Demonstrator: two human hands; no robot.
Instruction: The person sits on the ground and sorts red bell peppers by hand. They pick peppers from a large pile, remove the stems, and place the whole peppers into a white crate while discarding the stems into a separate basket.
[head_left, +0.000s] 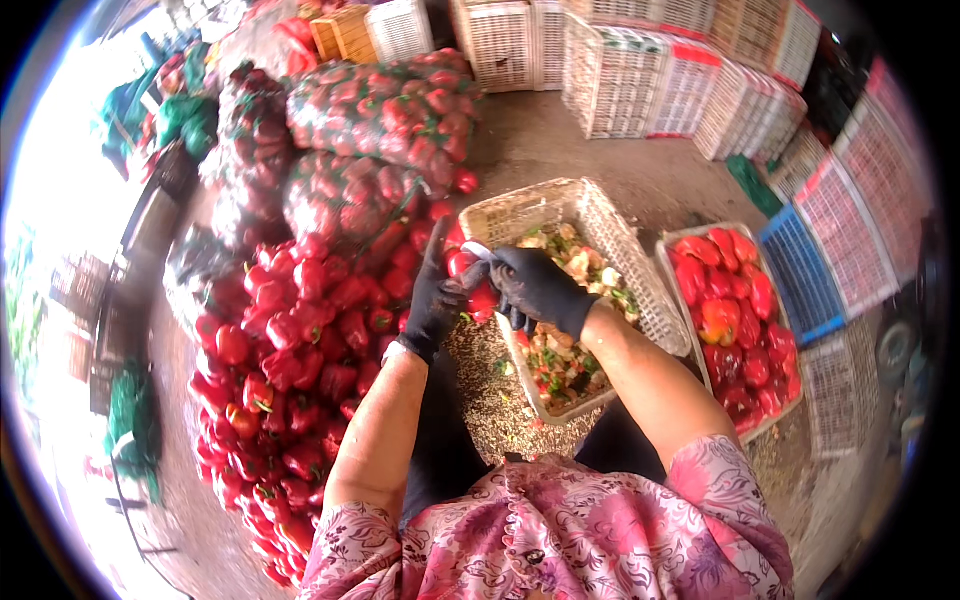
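My left hand (439, 300), in a black glove, is in front of me beside the pile of red bell peppers (300, 322), its index finger pointing away from me. Gloved in black too, my right hand (544, 289) is closed around a small tool with a pale, curved end (478, 250), perhaps a knife. The hands meet or nearly meet at the tool. A red pepper (460, 262) shows just behind them; whether a finger touches it, I cannot tell. Under and beside my right hand is a cream plastic basket (637, 277) holding pepper cores and scraps (581, 266).
A crate of red peppers (727, 307) stands at the right. Full net sacks of peppers (382, 112) lie behind the pile. Stacked plastic crates (637, 82) line the back, with a blue crate (802, 270) at the right. Seeds (487, 382) litter the floor between my legs.
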